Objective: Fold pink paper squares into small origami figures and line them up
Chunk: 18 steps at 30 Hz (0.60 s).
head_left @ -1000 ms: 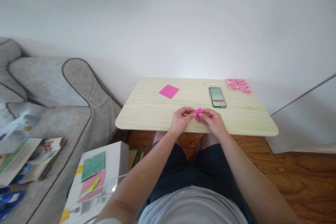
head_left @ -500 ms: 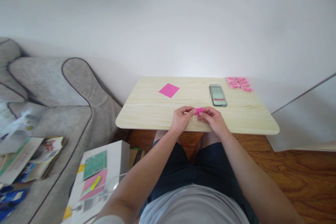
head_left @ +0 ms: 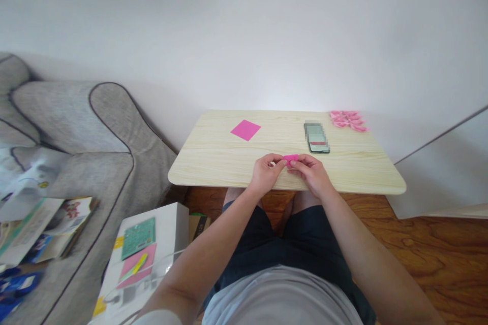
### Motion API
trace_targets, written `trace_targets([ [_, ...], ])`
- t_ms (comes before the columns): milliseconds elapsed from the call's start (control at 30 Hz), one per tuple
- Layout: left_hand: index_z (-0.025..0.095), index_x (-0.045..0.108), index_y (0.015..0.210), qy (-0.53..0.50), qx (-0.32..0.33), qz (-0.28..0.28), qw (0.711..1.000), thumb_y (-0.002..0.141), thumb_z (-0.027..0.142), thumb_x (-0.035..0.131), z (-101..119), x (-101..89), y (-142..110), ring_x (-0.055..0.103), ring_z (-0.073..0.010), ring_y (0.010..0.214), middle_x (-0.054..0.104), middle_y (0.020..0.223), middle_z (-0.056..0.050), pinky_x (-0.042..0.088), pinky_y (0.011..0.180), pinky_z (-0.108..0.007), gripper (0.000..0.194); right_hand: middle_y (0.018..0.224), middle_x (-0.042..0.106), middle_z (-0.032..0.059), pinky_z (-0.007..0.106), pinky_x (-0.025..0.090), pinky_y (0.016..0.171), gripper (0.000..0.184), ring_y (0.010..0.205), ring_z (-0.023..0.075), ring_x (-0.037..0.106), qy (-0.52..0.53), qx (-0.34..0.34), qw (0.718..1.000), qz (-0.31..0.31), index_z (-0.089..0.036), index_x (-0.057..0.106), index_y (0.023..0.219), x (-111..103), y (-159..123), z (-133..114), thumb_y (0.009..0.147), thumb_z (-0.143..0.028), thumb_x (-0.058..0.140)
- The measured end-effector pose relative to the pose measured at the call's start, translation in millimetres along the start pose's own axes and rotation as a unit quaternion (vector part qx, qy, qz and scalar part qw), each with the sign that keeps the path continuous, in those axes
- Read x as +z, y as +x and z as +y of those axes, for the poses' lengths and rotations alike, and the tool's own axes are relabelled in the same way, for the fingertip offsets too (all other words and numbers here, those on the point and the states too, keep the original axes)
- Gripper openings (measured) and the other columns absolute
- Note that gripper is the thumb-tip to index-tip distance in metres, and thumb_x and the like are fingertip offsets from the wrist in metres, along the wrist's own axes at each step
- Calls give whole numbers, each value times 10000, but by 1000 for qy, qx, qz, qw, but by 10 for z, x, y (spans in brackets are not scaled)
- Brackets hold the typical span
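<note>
- A seated person's left hand (head_left: 266,173) and right hand (head_left: 310,172) meet over the near edge of a pale wooden table (head_left: 213,162), both pinching a small folded piece of bright pink paper (head_left: 291,158) between thumbs and fingertips.
- The folded paper sits between the two hands, just above the table's near edge; how it is folded is too small to tell.
- A flat pink paper square (head_left: 245,130) lies on the far left part of the table, well apart from the hands.
- A phone (head_left: 317,137) rests face up on the table beyond the right hand, near it.
- A cluster of paler pink folded shapes (head_left: 347,120) lies at the table's far right corner.
- A grey sofa (head_left: 76,127) stands to the left, with books (head_left: 41,228) on its seat; a white box (head_left: 152,249) sits on the wooden floor (head_left: 419,244) beside the person's knee.
</note>
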<state>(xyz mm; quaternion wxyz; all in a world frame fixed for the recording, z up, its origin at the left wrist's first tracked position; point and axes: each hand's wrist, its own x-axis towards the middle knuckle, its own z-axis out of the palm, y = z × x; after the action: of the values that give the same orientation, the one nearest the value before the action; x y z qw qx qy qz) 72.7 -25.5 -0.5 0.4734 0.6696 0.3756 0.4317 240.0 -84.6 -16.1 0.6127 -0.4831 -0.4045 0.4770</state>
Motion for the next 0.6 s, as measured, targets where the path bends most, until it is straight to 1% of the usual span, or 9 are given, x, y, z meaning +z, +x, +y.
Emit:
trace_targets([
  [100, 179, 783, 904, 11, 3, -29, 1000, 892, 378, 677, 24, -17, 3, 608, -154, 745, 760, 860, -30, 453, 695, -277, 227, 974, 787, 26, 381, 606, 910, 298, 929, 205, 723, -13, -5, 1000, 5, -254, 776, 899, -19, 24, 26, 740, -485, 879],
  [200, 178, 754, 821, 19, 6, -89, 996, 871, 320, 655, 47, -43, 16, 596, -154, 743, 720, 785, -11, 450, 703, -271, 180, 967, 788, 22, 352, 580, 884, 286, 934, 208, 709, -35, -13, 999, 16, -263, 795, 917, -49, 55, 59, 748, -483, 864],
  [300, 177, 726, 776, 25, 7, -133, 991, 856, 286, 635, 64, -59, 25, 581, -152, 738, 692, 754, 0, 436, 705, -270, 163, 917, 782, 21, 330, 554, 819, 265, 871, 200, 684, -61, -15, 998, 16, -252, 805, 886, -69, 65, 75, 753, -477, 850],
  [433, 177, 699, 775, 29, 7, -135, 990, 872, 285, 600, 58, -58, 20, 567, -150, 746, 668, 758, 2, 425, 722, -276, 176, 785, 738, 9, 307, 498, 724, 282, 721, 164, 606, -95, -19, 995, 12, -224, 791, 827, -45, 33, 40, 790, -503, 813],
  [600, 181, 692, 794, 27, 12, -131, 991, 889, 307, 606, 27, -27, -1, 576, -154, 765, 666, 776, -3, 442, 739, -279, 180, 722, 683, -6, 301, 465, 698, 311, 672, 149, 548, -114, -30, 993, 15, -220, 754, 806, 5, -3, -12, 823, -530, 778],
])
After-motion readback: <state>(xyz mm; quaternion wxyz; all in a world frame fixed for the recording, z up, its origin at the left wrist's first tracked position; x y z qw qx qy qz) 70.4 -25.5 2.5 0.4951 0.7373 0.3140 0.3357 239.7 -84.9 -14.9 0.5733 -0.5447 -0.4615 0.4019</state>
